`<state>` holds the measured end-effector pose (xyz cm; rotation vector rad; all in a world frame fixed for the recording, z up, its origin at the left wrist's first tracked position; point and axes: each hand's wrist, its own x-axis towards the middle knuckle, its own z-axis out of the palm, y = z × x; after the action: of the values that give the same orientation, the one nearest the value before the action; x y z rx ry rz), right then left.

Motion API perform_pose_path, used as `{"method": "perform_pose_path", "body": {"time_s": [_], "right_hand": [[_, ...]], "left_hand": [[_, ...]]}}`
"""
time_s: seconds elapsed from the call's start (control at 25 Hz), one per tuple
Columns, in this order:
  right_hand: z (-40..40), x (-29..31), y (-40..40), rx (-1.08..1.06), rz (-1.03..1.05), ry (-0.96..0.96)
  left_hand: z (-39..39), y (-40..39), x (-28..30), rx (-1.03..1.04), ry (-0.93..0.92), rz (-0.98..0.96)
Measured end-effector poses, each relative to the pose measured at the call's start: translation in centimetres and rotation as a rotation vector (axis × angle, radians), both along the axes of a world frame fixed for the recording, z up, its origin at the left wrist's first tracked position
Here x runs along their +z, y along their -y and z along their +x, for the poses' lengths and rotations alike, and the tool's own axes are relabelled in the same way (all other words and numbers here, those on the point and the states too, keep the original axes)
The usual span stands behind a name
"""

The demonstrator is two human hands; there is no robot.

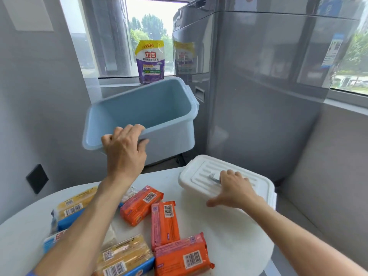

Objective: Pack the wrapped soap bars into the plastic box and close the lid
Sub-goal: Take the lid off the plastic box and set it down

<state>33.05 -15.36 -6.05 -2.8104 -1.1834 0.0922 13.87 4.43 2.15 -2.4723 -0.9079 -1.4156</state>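
A person's left hand grips the near rim of a pale blue plastic box, fingers hooked over the edge and thumb pressed beneath it. The box is held in the air beyond the far edge of a round white table, tilted so its empty inside faces the camera. The right hand rests on a white ribbed lid lying flat at the table's far right edge, fingers curled around the lid's small grey handle, thumb spread out to the side.

Wrapped soap bars lie loose on the near left of the table: three orange ones close together in the middle and several yellow-and-blue ones towards the left, partly hidden under the left forearm. The table surface between the soaps and the lid is bare.

A tall grey appliance stands just behind the lid on the right. A purple detergent pouch stands upright on the windowsill behind the box.
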Motion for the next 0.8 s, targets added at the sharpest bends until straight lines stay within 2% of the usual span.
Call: {"method": "perform_pose_path", "body": {"time_s": [0.16,0.24,0.32,0.4,0.52,0.6,0.68,0.8], "right_hand": [[-0.9,-3.3,-2.5,0.061,-0.092,0.036],[0.0,-3.3,-1.8,0.078,-0.067,-0.108],[2.1,-1.9,0.3,-0.004,-0.003,-0.310],[4.6,0.9,3.3,-0.194,0.254,-0.290],[5.2,5.4,8.0,-0.534,0.882,-0.183],[3.5,7.5,9.0,-0.494,1.087,-0.099],[1.7,8.2,8.5,-0.347,1.047,0.000],[0.2,7.5,7.5,-0.114,0.762,0.037]], "left_hand": [[0.7,0.0,-1.2,-0.078,-0.043,0.039],[1.3,0.2,-1.5,-0.126,-0.068,0.048],[1.9,0.6,-1.7,-0.167,-0.099,0.063],[2.6,1.4,-1.9,-0.224,-0.131,0.059],[4.3,3.8,-2.4,-0.353,-0.196,0.049],[6.0,5.4,-3.0,-0.451,-0.253,0.036],[7.6,6.7,-3.9,-0.546,-0.325,-0.002],[9.2,7.3,-5.4,-0.627,-0.430,-0.101]]}}
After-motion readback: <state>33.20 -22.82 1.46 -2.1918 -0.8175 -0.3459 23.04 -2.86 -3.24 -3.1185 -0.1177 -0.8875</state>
